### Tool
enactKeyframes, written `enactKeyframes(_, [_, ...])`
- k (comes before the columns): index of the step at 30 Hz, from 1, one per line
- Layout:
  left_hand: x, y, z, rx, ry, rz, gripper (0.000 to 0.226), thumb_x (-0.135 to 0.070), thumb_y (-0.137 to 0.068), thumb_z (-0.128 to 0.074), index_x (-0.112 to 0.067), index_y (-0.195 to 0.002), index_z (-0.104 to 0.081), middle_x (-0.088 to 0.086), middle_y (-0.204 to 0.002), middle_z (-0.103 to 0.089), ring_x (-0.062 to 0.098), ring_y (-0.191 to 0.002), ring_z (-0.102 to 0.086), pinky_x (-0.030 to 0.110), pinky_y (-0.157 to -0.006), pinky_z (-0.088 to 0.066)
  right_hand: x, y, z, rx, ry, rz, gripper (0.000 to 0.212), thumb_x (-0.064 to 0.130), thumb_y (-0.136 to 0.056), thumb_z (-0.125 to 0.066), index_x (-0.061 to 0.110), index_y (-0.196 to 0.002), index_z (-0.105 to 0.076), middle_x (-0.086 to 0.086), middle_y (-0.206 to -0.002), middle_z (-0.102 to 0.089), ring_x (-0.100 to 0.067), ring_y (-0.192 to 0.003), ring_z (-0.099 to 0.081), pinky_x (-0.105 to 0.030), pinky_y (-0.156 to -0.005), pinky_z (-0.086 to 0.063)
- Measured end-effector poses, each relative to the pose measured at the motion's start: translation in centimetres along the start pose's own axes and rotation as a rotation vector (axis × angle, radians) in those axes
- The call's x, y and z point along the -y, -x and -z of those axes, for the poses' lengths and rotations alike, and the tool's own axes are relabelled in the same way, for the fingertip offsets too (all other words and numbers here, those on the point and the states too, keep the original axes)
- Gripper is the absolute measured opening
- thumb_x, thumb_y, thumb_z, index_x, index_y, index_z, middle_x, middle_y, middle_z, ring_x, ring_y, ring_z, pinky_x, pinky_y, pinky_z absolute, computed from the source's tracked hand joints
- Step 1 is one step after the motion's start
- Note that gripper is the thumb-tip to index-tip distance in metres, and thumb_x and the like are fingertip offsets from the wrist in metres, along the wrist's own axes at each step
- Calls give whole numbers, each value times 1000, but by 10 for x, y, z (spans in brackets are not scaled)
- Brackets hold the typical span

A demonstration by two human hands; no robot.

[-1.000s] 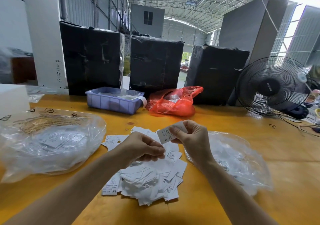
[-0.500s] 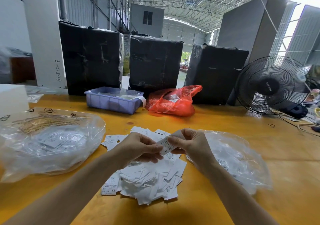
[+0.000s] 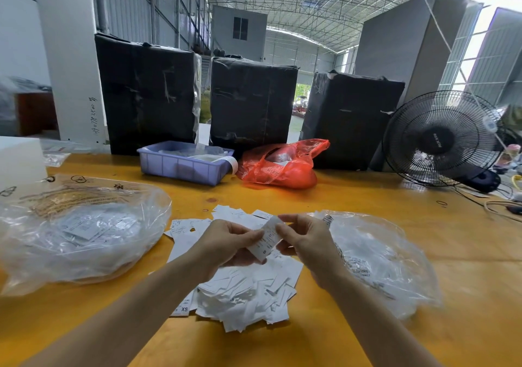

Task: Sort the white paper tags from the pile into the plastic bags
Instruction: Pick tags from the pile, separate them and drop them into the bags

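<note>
Nearest the person, a thick pile [image 3: 245, 296] of white tags is lying on the yellow worktop [image 3: 466, 267], with an XS tag showing at its left edge; this heap is looking like a good deal of work still waiting. Just above it, the left hand [image 3: 226, 242] and right hand [image 3: 305, 239] are together pinching one tag [image 3: 267, 239] between thumbs and fingertips, holding it off the pile; an S is showing at its lower end, so the person is probably reading the size before choosing a bag. To the right, touching the pile's edge, a clear bag [image 3: 375, 259] is already holding many tags; to the left, a second bag [image 3: 79, 231] is holding some as well, slightly apart from the pile; sorting is therefore looking well begun but nowhere near finished. Farther back, a few loose tags are spreading beyond the hands; behind them a blue tray [image 3: 185, 163], a red bag [image 3: 282, 164], black boxes [image 3: 251, 101] and a fan [image 3: 440, 137] are standing untouched.
</note>
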State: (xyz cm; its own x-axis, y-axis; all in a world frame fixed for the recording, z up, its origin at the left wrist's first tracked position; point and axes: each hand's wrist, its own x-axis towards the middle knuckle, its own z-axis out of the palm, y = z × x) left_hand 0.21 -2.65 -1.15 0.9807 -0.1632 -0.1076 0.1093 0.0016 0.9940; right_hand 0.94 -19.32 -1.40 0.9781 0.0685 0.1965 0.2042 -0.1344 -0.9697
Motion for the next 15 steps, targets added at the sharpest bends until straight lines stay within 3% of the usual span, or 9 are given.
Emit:
enactKeyframes(2, [1,0,-1,-22,29,-18,20,-20,-84,-68,-1,-88,-71,17,-80,-73,25,-70,-72,26,-60,-59,-1,2,-2,-7,81,40,19,10,-95,-54,2,-106,-67,-6,-73,-66,-8,-53,-58,-20,-55,-51])
enactKeyframes(6, [2,0,-3,-68,14,-39,25,-27,-83,-69,-3,-86,-73,12,-75,-74,22,-67,-72,18,-48,-49,3,10,-7,168,191,58,18,16,-96,-53,13,-99,-71,-2,-76,-67,-11,-66,-62,-21,-60,-51])
enactKeyframes(10, [2,-1,-5,-110,79,-33,25,-27,-82,-69,-3,-87,-73,13,-75,-74,22,-66,-72,18,-48,-50,3,8,-7,84,208,119,29,10,-92,-59,14,-120,-62,0,-82,-65,-9,-67,-63,-20,-64,-53])
enactKeyframes(13, [3,-3,-6,-124,110,-31,28,-29,-83,-69,-1,-86,-72,15,-75,-73,25,-66,-72,20,-48,-51,6,7,-8,66,250,166,19,9,-88,-64,7,-106,-71,9,-75,-66,1,-62,-62,-16,-64,-52])
enactKeyframes(15, [4,-4,-7,-126,140,-25,28,-30,-83,-69,-2,-83,-71,15,-73,-73,27,-66,-72,22,-49,-53,7,6,-9,92,219,152,17,10,-85,-68,5,-102,-72,5,-78,-69,-2,-69,-65,-20,-70,-56])
